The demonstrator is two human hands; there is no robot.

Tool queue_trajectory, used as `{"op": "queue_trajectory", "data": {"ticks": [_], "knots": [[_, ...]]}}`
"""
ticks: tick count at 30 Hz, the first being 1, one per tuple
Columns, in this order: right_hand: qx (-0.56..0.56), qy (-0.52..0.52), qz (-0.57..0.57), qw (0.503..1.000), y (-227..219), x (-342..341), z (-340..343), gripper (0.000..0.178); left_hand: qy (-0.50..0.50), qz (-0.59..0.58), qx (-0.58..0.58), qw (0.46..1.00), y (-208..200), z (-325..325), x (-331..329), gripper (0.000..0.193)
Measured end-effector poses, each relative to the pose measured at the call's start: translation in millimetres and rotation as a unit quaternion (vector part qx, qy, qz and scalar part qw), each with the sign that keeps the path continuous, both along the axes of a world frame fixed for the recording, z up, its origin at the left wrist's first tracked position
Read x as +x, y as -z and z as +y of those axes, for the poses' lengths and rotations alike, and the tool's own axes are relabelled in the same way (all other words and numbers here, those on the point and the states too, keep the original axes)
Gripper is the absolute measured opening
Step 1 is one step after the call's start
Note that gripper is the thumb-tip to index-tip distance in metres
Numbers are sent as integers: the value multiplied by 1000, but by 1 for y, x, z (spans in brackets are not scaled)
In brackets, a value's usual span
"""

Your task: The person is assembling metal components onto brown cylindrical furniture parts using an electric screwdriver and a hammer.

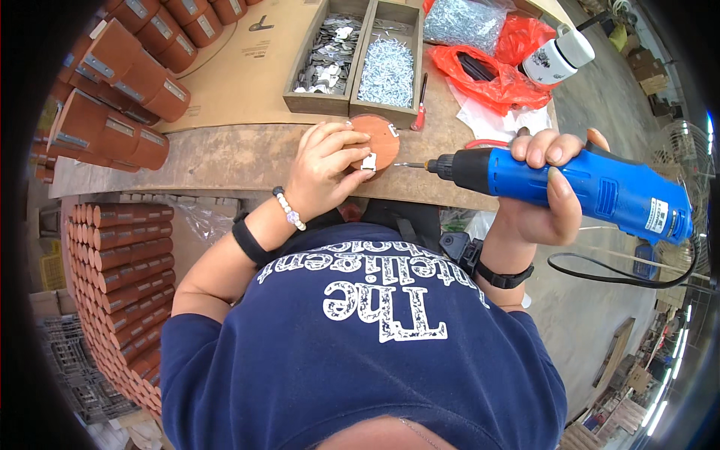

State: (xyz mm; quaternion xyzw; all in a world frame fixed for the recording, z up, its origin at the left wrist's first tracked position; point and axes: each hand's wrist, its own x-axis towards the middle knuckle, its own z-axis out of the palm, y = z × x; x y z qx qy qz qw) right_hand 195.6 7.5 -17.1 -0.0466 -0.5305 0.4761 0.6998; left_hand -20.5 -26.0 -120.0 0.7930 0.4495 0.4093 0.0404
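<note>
My left hand (334, 159) grips a reddish-brown round piece (381, 142) at the table's front edge, fingers over its left side. A small pale metal plate (368, 162) lies on the piece's face beside my thumb, and another sits near its upper right rim. My right hand (551, 176) is wrapped round a blue electric screwdriver (592, 191), held level. Its thin bit (409, 165) points left, with the tip at or very near the piece's right side; I cannot tell whether it touches.
Behind the piece stand two wooden boxes, one with flat metal plates (330, 52), one with silver screws (386, 75). A red-handled tool (420, 109), a red plastic bag (457, 71) and a white bottle (559, 56) lie rightward. Reddish-brown cylinders (112, 135) are stacked at left.
</note>
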Motion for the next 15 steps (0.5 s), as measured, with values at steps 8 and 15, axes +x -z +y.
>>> {"op": "queue_trajectory", "data": {"ticks": [8,15], "knots": [[-7,-9,-14,1000,3,-10,2,54,-28,-51,-5,998,6,-6,7,28],[-13,-15,-28,999,5,-26,2,55,-24,-65,-3,998,9,-6,4,28]]}}
